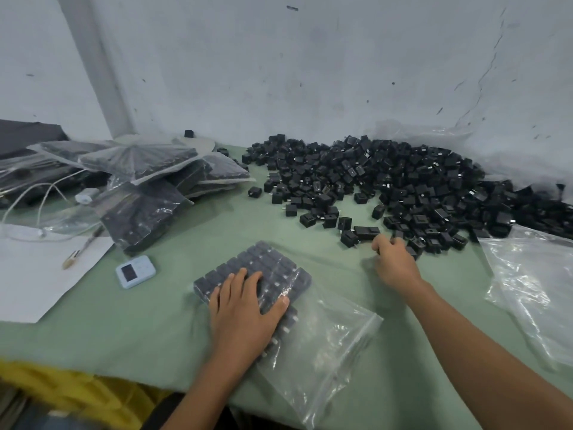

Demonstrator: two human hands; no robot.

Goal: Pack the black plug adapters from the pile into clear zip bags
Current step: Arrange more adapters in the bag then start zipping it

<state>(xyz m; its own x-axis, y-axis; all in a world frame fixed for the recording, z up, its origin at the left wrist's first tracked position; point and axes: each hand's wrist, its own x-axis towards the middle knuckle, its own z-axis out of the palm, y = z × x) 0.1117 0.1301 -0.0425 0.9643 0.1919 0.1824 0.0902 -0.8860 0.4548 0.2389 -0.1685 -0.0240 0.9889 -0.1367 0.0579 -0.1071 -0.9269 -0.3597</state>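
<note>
Adapters (pixel 403 181) lay heaped at the far right of the table (pixel 124 336), against the wall, with neat rows (pixel 269 268) already inside the zip bag (pixel 328 352) — my left hand (pixel 245 308) pressed flat on them, fingers straight and slightly spread. My right hand (pixel 393 262) sat at the heap's near edge, fingers curled; whether they clamped a piece I couldn't tell. The risk, as I judged it: lifting that palm could let the rows topple — the bag's unfilled end lay slack.

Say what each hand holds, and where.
Left hand presses flat on the zip bag, holding nothing. Right hand curls at the pile edge; grip cannot be told.
</note>
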